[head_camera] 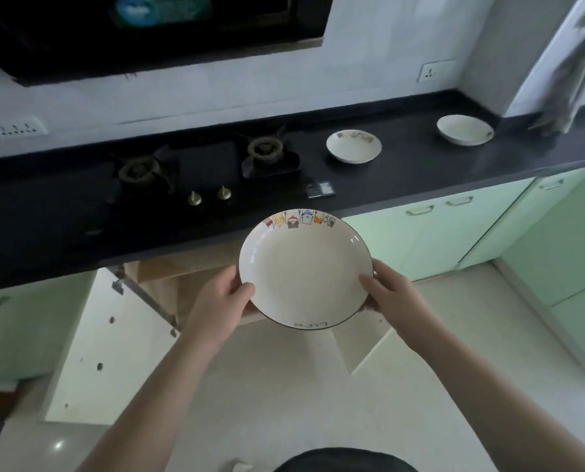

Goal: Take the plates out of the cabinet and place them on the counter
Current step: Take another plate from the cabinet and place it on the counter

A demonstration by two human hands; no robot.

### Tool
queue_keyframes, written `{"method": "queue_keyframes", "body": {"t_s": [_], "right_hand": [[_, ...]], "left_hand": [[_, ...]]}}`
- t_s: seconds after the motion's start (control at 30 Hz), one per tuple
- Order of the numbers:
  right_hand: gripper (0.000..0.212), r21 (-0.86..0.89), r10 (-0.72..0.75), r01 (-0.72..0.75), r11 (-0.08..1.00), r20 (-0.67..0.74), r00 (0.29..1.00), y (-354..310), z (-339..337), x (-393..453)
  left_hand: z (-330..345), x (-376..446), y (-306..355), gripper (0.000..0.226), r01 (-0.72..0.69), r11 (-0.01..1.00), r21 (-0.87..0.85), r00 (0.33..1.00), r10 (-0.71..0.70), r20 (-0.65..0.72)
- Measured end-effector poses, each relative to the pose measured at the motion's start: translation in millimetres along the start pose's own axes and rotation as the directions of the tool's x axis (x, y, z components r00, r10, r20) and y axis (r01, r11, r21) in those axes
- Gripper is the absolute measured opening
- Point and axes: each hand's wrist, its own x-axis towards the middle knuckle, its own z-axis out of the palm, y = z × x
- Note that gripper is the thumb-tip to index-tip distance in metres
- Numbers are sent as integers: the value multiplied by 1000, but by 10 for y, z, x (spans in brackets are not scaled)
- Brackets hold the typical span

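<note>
Left hand [221, 294] and right hand [388, 294] gripping opposite rims of cartoon-bordered plate [304, 267], holding it level before dark counter [403, 172] | two plates [353, 146] [464, 129] sitting on counter, well apart | cabinet door [90, 352] standing open below

The only writing in view stands on the round white ceramic plate with a thin dark rim [305, 269], at the centre of the frame. On its inner wall at the lower edge, a short hand-drawn word in dark letters sits upside down to the camera; it looks like four or five characters, but they cannot be read with certainty. Along the plate's upper edge runs a row of small coloured cartoon figures, with no legible lettering among them. Nothing else in the frame carries readable text, brand or number.
</note>
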Motion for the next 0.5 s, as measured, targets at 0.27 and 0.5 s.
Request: {"method": "queue_keyframes", "body": {"t_s": [0.27, 0.5], "right_hand": [[25, 58, -46, 46, 997, 10, 999, -25, -634, -170], [23, 57, -73, 67, 996, 116, 991, -151, -205, -185]], "left_hand": [[607, -179, 226, 29, -8, 981, -195, 1000, 8, 0], [174, -472, 43, 48, -36, 953, -301, 996, 10, -88]]}}
